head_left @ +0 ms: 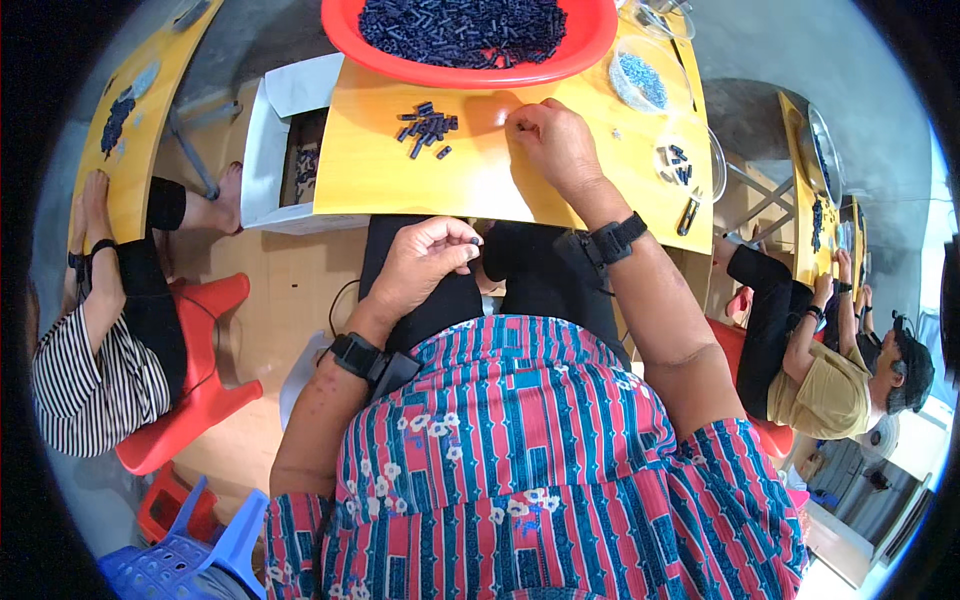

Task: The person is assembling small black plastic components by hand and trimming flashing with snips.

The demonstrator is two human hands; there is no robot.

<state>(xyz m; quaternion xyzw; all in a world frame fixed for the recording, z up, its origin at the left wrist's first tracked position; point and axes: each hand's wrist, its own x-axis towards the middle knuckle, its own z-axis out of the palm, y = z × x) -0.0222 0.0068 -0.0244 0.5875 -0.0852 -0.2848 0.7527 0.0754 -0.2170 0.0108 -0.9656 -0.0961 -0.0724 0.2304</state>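
Note:
My left hand [415, 268] is just off the table's near edge, above my lap. Thumb and forefinger pinch a small black cylindrical piece [475, 241], its end showing at the fingertips. Over the yellow table [400, 185], my right hand [560, 145] is closed in a pinch, and whatever lies between its fingertips is too small to make out. To the left of that hand is a loose pile of short black cylindrical pieces [430, 126]. Beyond both hands stands a red basin [345, 50] heaped with many more black pieces [465, 30].
At the right are a clear tub of small blue pieces [641, 82], a few black pieces [682, 172] and a dark-handled tool [689, 212]. A white box [270, 165] stands left of the table. Co-workers sit at tables on both sides, one on a red stool [205, 370].

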